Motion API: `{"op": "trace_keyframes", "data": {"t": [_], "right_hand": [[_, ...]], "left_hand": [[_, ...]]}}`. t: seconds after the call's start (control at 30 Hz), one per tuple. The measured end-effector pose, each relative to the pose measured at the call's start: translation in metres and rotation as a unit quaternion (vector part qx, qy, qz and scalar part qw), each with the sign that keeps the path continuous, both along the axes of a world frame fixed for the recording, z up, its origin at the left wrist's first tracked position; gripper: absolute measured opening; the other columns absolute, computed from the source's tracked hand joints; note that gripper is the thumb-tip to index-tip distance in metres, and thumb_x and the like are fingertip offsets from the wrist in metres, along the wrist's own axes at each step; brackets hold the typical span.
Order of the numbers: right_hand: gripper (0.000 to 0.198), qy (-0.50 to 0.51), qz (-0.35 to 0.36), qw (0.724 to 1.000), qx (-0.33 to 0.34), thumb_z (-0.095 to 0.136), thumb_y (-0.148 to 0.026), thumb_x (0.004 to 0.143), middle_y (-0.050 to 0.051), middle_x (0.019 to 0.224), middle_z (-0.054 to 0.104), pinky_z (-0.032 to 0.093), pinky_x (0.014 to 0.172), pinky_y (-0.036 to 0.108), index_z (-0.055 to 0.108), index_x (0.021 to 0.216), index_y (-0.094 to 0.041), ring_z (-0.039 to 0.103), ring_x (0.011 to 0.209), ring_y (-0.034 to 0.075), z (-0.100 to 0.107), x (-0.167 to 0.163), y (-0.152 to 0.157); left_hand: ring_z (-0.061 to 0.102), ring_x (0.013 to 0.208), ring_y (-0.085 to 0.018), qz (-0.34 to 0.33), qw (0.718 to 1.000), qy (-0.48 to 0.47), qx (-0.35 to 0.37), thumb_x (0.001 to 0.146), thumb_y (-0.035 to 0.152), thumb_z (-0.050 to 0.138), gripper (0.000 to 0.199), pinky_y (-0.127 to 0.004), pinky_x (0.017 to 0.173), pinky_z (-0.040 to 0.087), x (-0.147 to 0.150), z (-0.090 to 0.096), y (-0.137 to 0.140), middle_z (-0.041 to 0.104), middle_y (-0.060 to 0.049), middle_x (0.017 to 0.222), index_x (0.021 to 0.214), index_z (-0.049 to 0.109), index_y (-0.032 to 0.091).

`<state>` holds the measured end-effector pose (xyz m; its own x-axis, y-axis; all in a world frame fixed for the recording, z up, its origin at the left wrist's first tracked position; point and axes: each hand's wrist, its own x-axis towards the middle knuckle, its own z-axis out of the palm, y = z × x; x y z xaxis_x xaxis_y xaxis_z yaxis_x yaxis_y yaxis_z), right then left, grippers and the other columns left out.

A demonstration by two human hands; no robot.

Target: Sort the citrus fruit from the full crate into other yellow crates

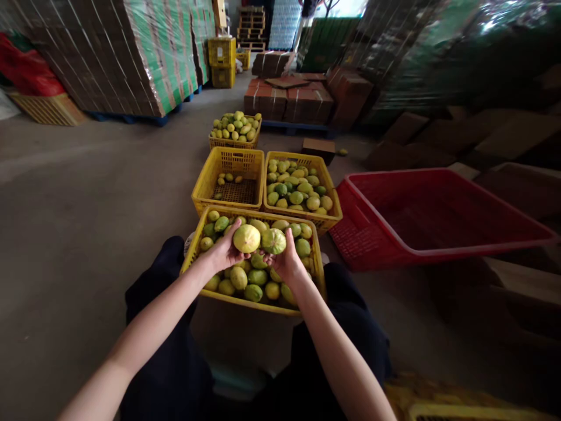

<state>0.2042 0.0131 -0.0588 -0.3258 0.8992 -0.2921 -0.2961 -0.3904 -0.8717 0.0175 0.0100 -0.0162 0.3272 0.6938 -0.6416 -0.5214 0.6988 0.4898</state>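
My left hand (228,248) is closed around a smooth yellow oval fruit (246,238), its thumb along the upper side. Beside it, my right hand (287,257) grips a ribbed green-yellow fruit (274,241). The two fruits are side by side, above a yellow plastic crate (245,303) that stands between my knees. Many similar fruits, yellow to green, fill this crate, such as a green one (253,293) near the front. The fingertips under the held fruits are partly hidden.
Behind stand a yellow crate (205,181) with several small fruits, a fuller crate (302,217) and a heaped crate (232,143). A large red basket (377,251) is at right. Stacked cartons (287,104) and a wrapped pallet load (158,64) stand farther back.
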Motion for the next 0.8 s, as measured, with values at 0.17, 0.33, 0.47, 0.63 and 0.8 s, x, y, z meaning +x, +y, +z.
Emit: {"op": "trace_keyframes", "data": {"t": [0.17,0.33,0.47,0.63,0.8], "right_hand": [[0.077,-0.011,-0.042,0.998,0.035,0.054,-0.097,0.074,0.007,0.068,0.071,0.055,0.053,0.037,0.068,0.083,-0.022,0.071,0.065,0.026,-0.002,-0.004,0.0],[0.056,0.021,-0.149,0.976,0.156,0.077,-0.075,0.071,0.003,0.101,0.078,0.063,0.077,0.04,0.068,0.103,-0.03,0.076,0.093,0.026,0.004,0.003,0.0],[0.065,0.019,-0.114,0.97,0.214,0.083,-0.065,0.066,0.003,0.11,0.078,0.063,0.089,0.047,0.067,0.12,-0.033,0.075,0.102,0.029,0.011,0.013,-0.001],[0.057,0.071,-0.09,0.98,0.165,0.082,-0.06,0.066,0.006,0.109,0.079,0.062,0.096,0.05,0.069,0.113,-0.03,0.074,0.108,0.032,0.018,0.014,-0.005],[0.038,0.103,-0.064,0.987,0.101,0.072,-0.06,0.077,0.008,0.096,0.08,0.063,0.09,0.05,0.07,0.096,-0.027,0.075,0.101,0.033,0.021,0.006,-0.004]], "left_hand": [[0.072,0.061,-0.016,0.036,0.996,0.034,0.076,0.091,0.05,0.078,0.041,-0.018,0.043,0.053,-0.002,-0.005,-0.002,0.078,-0.009,0.084,0.11,0.075,0.014],[0.073,0.115,-0.028,0.033,0.969,0.031,0.243,0.065,0.028,0.1,0.053,-0.032,0.09,0.064,-0.014,-0.009,-0.004,0.078,-0.007,0.12,0.113,0.077,0.023],[0.07,0.123,-0.031,0.002,0.956,0.024,0.291,0.056,0.028,0.103,0.067,-0.037,0.097,0.062,-0.023,-0.009,-0.004,0.074,-0.006,0.128,0.118,0.076,0.027],[0.066,0.129,-0.032,0.043,0.966,0.003,0.255,0.071,0.028,0.092,0.049,-0.042,0.1,0.061,-0.022,-0.012,-0.003,0.075,-0.009,0.121,0.115,0.072,0.022],[0.069,0.123,-0.032,0.106,0.979,-0.045,0.166,0.091,0.032,0.064,0.025,-0.047,0.096,0.064,-0.014,-0.004,-0.003,0.076,-0.012,0.117,0.112,0.069,0.018]]}}
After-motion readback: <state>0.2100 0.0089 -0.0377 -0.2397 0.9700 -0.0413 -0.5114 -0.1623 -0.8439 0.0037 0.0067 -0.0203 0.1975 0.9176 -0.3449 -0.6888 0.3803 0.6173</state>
